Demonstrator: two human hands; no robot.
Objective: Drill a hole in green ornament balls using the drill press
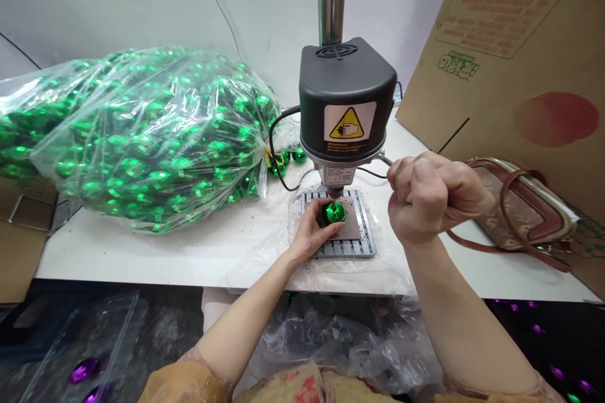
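My left hand (312,230) is shut around a shiny green bauble (334,212), holding it on a brown pad (352,220) on the slotted metal base (362,247) of a bench drill press (347,97). The drill's chuck (334,191) points down at the top of the bauble, and I cannot tell whether they touch. My right hand (430,198) is a closed fist to the right of the drill. It grips a thin dark lever (384,160) that reaches towards the drill head.
A large clear plastic bag of green baubles (142,138) lies left of the drill on the white table (142,258). A brown-trimmed handbag (520,204) and a cardboard sheet (515,31) stand at right. Below the table lie crumpled plastic (340,346) and purple baubles (84,370).
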